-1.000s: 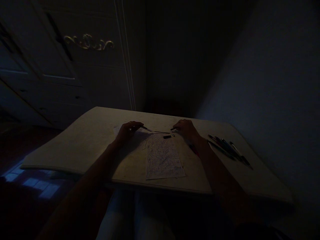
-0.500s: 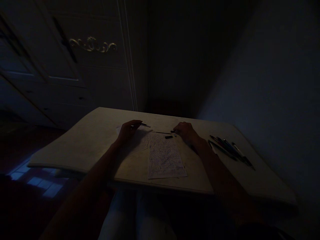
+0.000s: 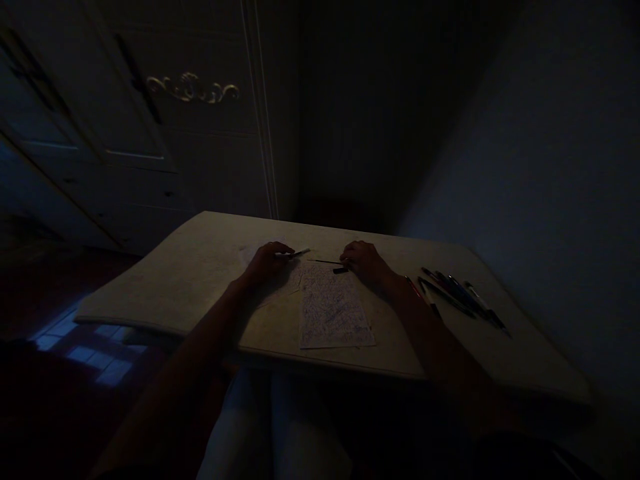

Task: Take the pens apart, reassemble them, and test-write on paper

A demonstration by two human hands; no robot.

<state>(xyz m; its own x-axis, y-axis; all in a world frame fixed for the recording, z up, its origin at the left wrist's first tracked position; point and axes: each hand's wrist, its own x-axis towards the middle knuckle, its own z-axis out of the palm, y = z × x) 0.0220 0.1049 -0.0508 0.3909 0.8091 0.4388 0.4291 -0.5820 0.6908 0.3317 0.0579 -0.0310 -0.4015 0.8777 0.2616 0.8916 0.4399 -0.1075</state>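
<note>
lowered since the earlier frame is the left hand (image 3: 271,261), its grip closed on a tube (image 3: 302,253). the right hand (image 3: 365,259) is curled at a rod (image 3: 324,261), beside a cap (image 3: 341,271) on the bench (image 3: 150,287); whether anything is gripped cannot be told. the parts are left unjoined.

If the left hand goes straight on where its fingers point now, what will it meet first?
Probably the thin dark rod, then the right hand just beyond; depth is unclear in this dim light.
</note>
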